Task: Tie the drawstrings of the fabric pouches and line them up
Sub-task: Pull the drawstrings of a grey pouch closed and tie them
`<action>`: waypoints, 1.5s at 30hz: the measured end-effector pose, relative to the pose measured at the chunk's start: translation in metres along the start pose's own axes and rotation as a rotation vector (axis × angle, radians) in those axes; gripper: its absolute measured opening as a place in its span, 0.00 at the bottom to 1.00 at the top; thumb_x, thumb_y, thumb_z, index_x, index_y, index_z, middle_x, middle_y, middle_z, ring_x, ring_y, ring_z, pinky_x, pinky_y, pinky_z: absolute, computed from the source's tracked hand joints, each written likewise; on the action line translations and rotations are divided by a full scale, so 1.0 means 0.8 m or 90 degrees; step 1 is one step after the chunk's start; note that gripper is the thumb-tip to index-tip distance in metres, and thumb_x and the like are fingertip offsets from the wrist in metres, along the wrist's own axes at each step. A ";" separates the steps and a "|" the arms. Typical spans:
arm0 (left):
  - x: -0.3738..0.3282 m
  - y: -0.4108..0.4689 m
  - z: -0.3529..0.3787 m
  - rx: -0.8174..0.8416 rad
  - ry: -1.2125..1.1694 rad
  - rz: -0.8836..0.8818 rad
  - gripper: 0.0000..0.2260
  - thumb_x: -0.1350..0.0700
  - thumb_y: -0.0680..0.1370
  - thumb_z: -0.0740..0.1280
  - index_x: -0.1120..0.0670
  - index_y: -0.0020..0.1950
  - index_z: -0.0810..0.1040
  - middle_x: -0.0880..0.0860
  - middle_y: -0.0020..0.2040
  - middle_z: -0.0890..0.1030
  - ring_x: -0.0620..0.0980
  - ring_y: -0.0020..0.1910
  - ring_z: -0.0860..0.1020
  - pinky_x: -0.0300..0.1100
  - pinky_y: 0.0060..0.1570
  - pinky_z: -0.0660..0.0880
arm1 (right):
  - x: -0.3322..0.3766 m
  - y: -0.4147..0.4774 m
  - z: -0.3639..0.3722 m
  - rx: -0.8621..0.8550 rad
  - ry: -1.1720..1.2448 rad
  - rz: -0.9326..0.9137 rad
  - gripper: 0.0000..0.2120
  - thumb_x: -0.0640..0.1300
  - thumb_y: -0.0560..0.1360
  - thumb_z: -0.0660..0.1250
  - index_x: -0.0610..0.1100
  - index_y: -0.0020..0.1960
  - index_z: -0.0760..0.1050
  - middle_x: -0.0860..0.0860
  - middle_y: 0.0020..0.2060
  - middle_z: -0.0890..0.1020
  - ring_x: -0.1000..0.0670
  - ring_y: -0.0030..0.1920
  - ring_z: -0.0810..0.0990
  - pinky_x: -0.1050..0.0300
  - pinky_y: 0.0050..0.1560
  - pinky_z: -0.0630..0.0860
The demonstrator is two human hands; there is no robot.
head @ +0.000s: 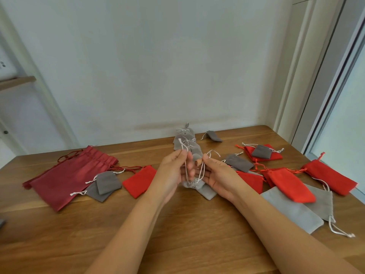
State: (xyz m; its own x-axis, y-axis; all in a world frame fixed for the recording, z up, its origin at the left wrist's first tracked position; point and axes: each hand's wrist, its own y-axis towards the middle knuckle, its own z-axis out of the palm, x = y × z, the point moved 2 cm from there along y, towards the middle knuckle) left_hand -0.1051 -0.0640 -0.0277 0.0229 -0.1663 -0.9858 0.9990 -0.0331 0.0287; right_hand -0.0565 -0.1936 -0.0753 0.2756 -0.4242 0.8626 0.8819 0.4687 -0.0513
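Pinching white drawstrings [186,167] of a grey pouch [199,187], left hand [173,171] and right hand [215,175] raised.

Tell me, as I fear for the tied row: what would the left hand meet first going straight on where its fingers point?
Likely the row of tied grey pouches beyond the left hand, which pinches a drawstring; depth unclear.

No writing, label, brand mark or number can be read anywhere — not on the pouches, the worktop or the wall.
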 end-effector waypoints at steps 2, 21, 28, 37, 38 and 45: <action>0.007 0.001 0.002 -0.061 0.116 -0.010 0.14 0.53 0.84 0.55 0.56 0.43 0.74 0.47 0.24 0.66 0.43 0.22 0.65 0.35 0.23 0.64 | 0.001 -0.003 0.002 0.022 -0.007 -0.010 0.15 0.49 0.78 0.60 0.37 0.49 0.77 0.44 0.44 0.84 0.47 0.47 0.83 0.53 0.55 0.79; 0.021 0.001 -0.004 0.136 0.449 -0.026 0.18 0.53 0.77 0.68 0.69 0.41 0.78 0.55 0.30 0.72 0.47 0.30 0.68 0.37 0.34 0.65 | -0.002 -0.010 0.012 0.064 -0.138 -0.062 0.17 0.52 0.76 0.63 0.44 0.58 0.82 0.47 0.63 0.79 0.46 0.65 0.76 0.46 0.65 0.73; 0.012 0.005 -0.018 0.041 0.278 -0.106 0.14 0.56 0.80 0.61 0.60 0.47 0.84 0.49 0.29 0.72 0.41 0.24 0.64 0.31 0.25 0.62 | -0.001 -0.007 0.008 0.093 -0.118 -0.043 0.18 0.44 0.77 0.64 0.31 0.58 0.77 0.37 0.52 0.81 0.42 0.56 0.79 0.54 0.61 0.76; 0.012 0.001 -0.014 0.102 0.330 -0.121 0.14 0.56 0.80 0.60 0.61 0.50 0.84 0.44 0.28 0.71 0.40 0.25 0.63 0.33 0.28 0.62 | 0.001 -0.010 0.009 0.070 -0.151 -0.047 0.14 0.44 0.76 0.67 0.31 0.49 0.78 0.36 0.41 0.75 0.42 0.44 0.77 0.55 0.51 0.77; 0.012 0.001 -0.014 0.101 0.338 -0.118 0.14 0.56 0.80 0.60 0.62 0.51 0.84 0.44 0.27 0.72 0.40 0.25 0.63 0.34 0.29 0.62 | 0.001 -0.010 0.009 0.062 -0.150 -0.049 0.13 0.45 0.75 0.67 0.34 0.47 0.79 0.37 0.41 0.74 0.43 0.42 0.77 0.56 0.48 0.78; 0.007 -0.003 -0.009 0.108 0.354 -0.096 0.14 0.56 0.79 0.62 0.52 0.41 0.85 0.43 0.26 0.71 0.39 0.25 0.65 0.30 0.27 0.62 | 0.002 -0.009 0.009 0.050 -0.132 -0.042 0.11 0.47 0.69 0.72 0.39 0.42 0.81 0.38 0.41 0.76 0.44 0.42 0.77 0.57 0.47 0.78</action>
State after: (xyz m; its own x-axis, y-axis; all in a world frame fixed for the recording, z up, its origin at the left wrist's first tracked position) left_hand -0.1071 -0.0582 -0.0346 -0.0568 0.3913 -0.9185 0.9740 -0.1804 -0.1370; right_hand -0.0654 -0.1920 -0.0699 0.1258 -0.2915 0.9483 0.8606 0.5075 0.0418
